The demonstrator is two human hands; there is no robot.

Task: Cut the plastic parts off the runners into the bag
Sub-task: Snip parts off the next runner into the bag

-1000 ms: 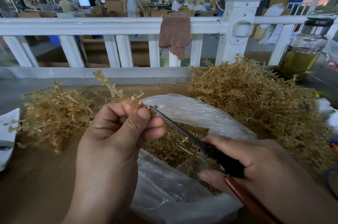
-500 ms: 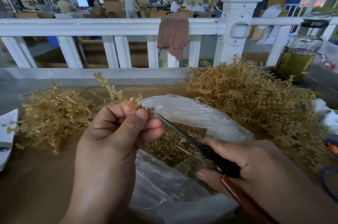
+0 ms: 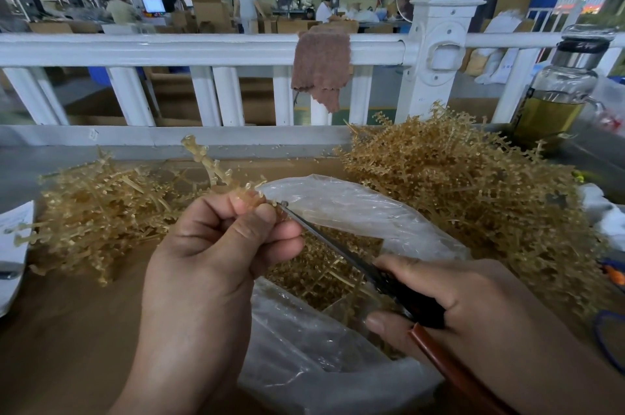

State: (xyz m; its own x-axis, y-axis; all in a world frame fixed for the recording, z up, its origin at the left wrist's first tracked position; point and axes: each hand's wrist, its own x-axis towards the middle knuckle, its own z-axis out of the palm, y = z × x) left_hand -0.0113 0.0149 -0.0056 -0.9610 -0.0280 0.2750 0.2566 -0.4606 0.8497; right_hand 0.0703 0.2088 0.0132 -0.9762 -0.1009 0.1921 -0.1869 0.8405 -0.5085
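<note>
**Progress.** Judged partway, with more left than done.

- Brown tabletop [image 3: 67,330] under both hands.
- Beyond the right hand [image 3: 473,306]: large tangled heap of amber plastic runners [image 3: 473,198], parts apparently not yet cut off. Bulk of the remaining work.
- Beyond the left hand [image 3: 209,265]: smaller, flatter heap of amber runner sticks [image 3: 101,211]. Stripped or not, cannot tell.
- Between the hands: clear crumpled plastic bag [image 3: 355,211], mouth open upward, holding a layer of small amber cut parts [image 3: 321,265]. Only visible output so far.

**Hand pose.**

- Left hand raised beside the far rim of the bag mouth, thumb and fingers curled, pinching the near end of a single amber runner branch [image 3: 209,164]. Far end slanting up and away from the hand.
- Right hand lower, at the bag's near right side, wrapped round the black and reddish-brown handles of slim metal-bladed scissors [image 3: 338,252].
- Blades lying up and leftward across the bag mouth, tip at the runner just beside the left fingertips [image 3: 267,215].
- Blade gap too narrow to tell whether parted or closed.
- Cut point just beside the bag's far rim. Whether a severed part would fall inside, cannot tell.
</note>
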